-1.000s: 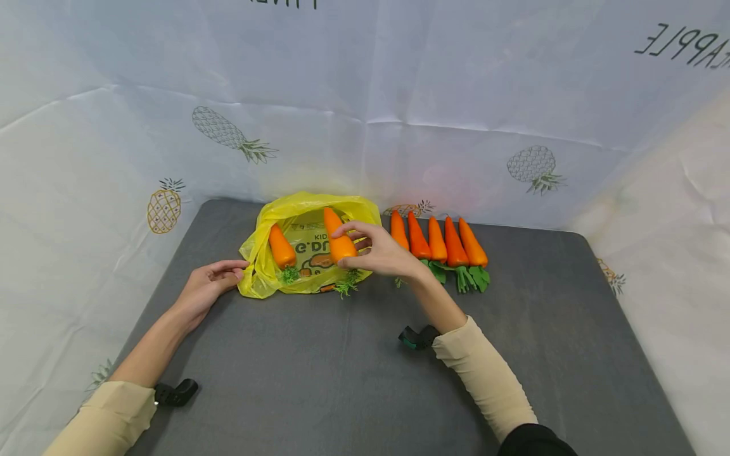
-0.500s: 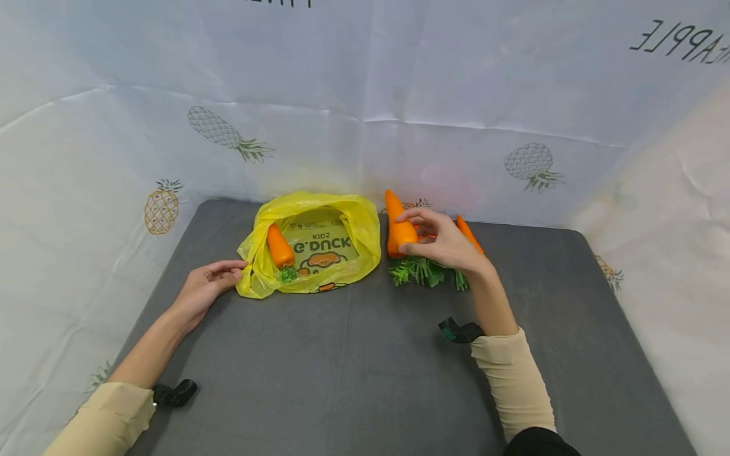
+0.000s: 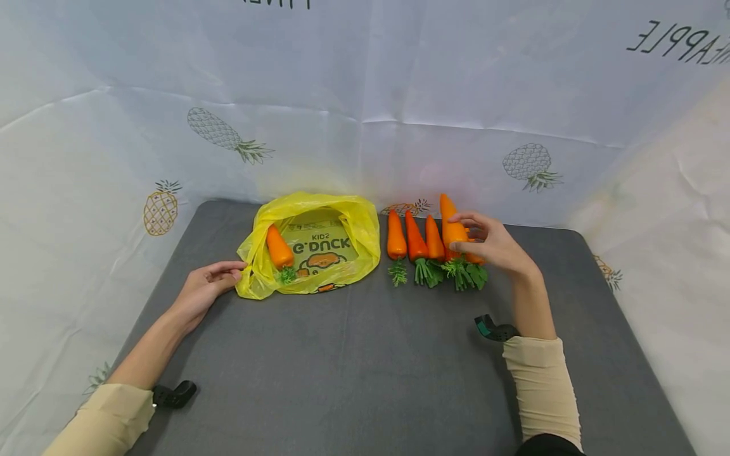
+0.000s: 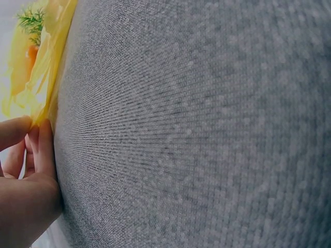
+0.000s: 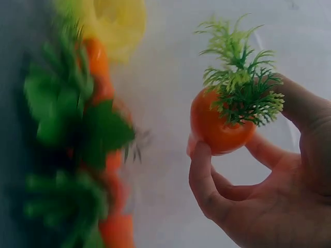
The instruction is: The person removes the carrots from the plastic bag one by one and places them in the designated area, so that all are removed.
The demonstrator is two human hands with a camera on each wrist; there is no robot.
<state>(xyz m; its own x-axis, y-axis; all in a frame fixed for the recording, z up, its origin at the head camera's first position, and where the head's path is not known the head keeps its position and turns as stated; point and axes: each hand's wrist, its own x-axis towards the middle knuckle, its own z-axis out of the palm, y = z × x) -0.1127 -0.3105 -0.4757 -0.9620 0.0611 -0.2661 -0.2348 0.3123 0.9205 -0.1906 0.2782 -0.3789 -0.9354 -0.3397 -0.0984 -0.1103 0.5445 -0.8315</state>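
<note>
My right hand [image 3: 493, 246] holds a carrot [image 3: 452, 221] between thumb and fingers, over the right end of a row of carrots. Its fringed green top [image 5: 240, 85] faces the camera in the right wrist view. Below it lie several carrots side by side, among them an orange one [image 3: 396, 237] at the left and a redder one [image 3: 415, 239] beside it; those on the right are partly hidden. At the left, my left hand [image 3: 205, 288] pinches the edge of a yellow plastic bag [image 3: 365, 218] between thumb and fingertips. One carrot [image 3: 279, 247] lies inside the bag's spread mouth.
A grey cloth-covered table [image 3: 319, 367] lies under everything. Behind it rises a white curtain [image 3: 365, 88] printed with pineapples, close to the table's back edge. Small black cameras [image 3: 495, 329] sit at both wrists.
My right hand has carried the carrot from over the bag rightward, past the left of the row to its right end. My left hand and the bag have stayed put.
</note>
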